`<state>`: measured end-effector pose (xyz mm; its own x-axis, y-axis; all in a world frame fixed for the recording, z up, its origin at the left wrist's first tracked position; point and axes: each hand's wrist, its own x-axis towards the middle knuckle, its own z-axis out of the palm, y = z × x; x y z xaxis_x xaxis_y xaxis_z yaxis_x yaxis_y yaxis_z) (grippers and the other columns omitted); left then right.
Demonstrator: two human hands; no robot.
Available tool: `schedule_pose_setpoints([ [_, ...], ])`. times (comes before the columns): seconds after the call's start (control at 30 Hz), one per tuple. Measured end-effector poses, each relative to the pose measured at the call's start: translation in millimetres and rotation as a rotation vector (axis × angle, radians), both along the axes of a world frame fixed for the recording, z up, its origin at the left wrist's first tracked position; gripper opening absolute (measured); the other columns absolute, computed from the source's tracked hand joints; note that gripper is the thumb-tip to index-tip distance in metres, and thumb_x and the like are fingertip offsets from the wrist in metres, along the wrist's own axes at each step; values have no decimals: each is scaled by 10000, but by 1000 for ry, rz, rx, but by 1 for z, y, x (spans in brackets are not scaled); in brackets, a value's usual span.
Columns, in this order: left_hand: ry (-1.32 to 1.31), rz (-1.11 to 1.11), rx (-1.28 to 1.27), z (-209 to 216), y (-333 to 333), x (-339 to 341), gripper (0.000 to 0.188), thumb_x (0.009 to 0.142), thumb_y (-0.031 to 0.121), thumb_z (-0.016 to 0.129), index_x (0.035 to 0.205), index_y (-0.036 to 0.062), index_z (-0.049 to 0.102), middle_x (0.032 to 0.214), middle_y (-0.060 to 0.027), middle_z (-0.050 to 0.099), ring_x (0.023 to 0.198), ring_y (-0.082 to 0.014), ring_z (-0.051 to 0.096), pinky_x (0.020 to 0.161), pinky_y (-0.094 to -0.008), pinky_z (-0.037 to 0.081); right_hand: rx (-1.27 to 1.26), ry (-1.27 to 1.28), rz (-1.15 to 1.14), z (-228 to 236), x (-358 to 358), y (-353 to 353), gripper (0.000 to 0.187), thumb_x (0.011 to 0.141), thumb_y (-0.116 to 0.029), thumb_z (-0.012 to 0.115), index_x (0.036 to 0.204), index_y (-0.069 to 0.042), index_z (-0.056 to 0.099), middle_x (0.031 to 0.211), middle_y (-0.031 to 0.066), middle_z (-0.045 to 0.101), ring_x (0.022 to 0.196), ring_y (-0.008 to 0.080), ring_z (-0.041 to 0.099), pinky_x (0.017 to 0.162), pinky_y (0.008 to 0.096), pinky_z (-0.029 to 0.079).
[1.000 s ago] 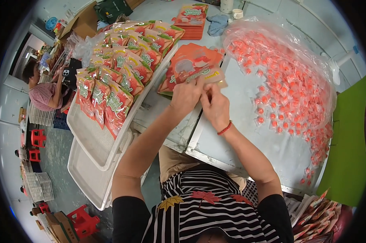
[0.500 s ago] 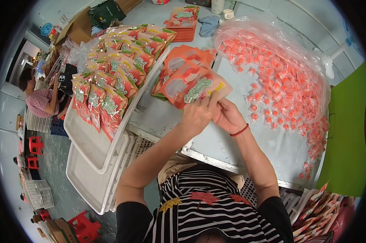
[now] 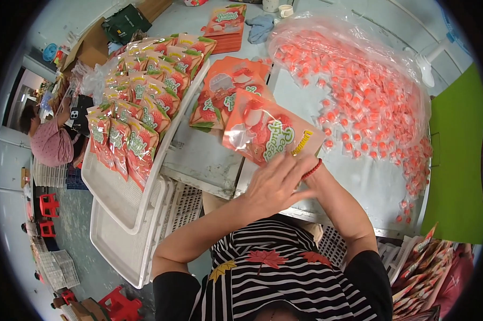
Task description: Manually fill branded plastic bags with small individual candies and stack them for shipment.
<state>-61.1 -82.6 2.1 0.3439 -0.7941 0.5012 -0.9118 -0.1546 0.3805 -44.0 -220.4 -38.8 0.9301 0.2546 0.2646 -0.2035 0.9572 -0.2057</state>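
Note:
A flat peach-coloured candy pouch with printed fruit is tilted above the table in front of me. My right hand, with a red cord bracelet at its wrist, grips the pouch's lower edge; most of its fingers are hidden. My left hand crosses in front, fingers stretched out and thumb apart, its fingertips near the pouch's bottom edge. Just beyond, more flat pouches lie overlapping. Many pink wrapped candies spread from a clear plastic bag on the right.
Filled pouches stand in rows on a white tray at left, above stacked crates. A neat pouch stack and a blue cloth lie at the back. A green panel borders the right. Another person sits far left.
The pouch has turned and come nearer, showing more of its printed front. My left hand has slid down from its edge and its fingers have straightened. The view has shifted slightly.

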Motion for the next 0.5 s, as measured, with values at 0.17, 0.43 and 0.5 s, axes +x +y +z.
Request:
schedule_pose_setpoints([
  [0.17, -80, -51, 218, -1, 10, 26, 1056, 521, 457, 807, 1365, 5, 361, 1422, -249, 293, 1318, -498, 231, 1026, -633, 224, -109, -112, -101, -8, -19, 9, 404, 993, -218, 409, 1373, -83, 378, 1349, 57, 462, 1191, 198, 504, 1006, 336, 435],
  [0.43, -129, -88, 130, -8, 1, 31, 1019, 524, 538, 782, 1330, 34, 413, 1406, -235, 314, 1249, -500, 301, 996, -673, 211, -456, -187, -198, -29, -25, 5, 413, 992, -235, 398, 1373, -76, 378, 1352, 72, 457, 1197, 210, 496, 1011, 342, 425],
  [0.5, -131, -88, 116, -17, 2, 28, 1032, 522, 547, 777, 1337, 35, 404, 1423, -232, 290, 1250, -498, 297, 993, -674, 213, -541, -205, -219, -35, -25, 13, 416, 992, -239, 395, 1373, -74, 378, 1352, 76, 455, 1199, 213, 494, 1012, 343, 423],
])
